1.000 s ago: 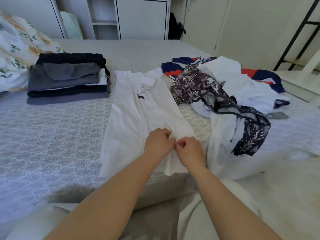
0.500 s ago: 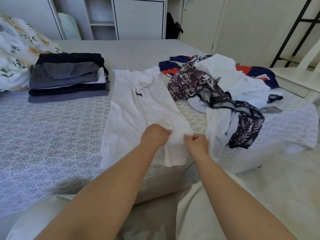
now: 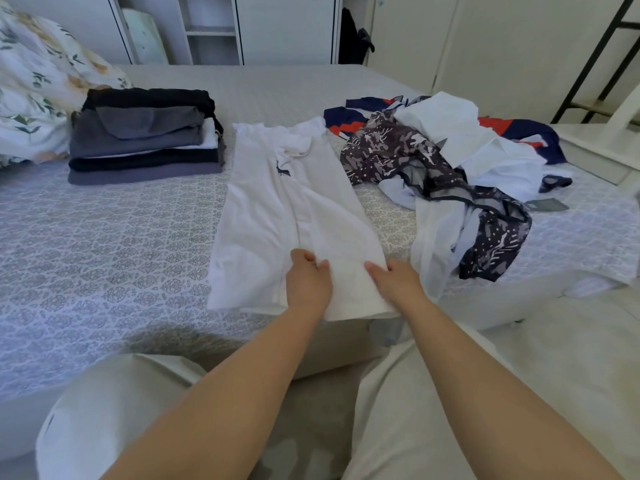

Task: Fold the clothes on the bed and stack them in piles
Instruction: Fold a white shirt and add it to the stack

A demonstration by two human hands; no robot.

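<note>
Fingers of the left hand (image 3: 306, 284) and the right hand (image 3: 394, 284) are curled onto the near hem of a long white cotton garment (image 3: 291, 216), the cloth pinched between thumb and fingers on each side. The garment is laid lengthwise on the grey patterned bedspread (image 3: 104, 258), already narrowed into a strip, a small dark logo visible near its far end and its hem reaching the mattress edge. The lengthwise fold is judged done; next the held hem is to be carried toward the collar, kept level so the strip is not skewed. Just left of the garment's far end, a neat stack of folded dark and grey clothes (image 3: 145, 147) is seen; to its right, a loose heap of unfolded patterned, white and navy-red clothes (image 3: 450, 161) is left waiting.
</note>
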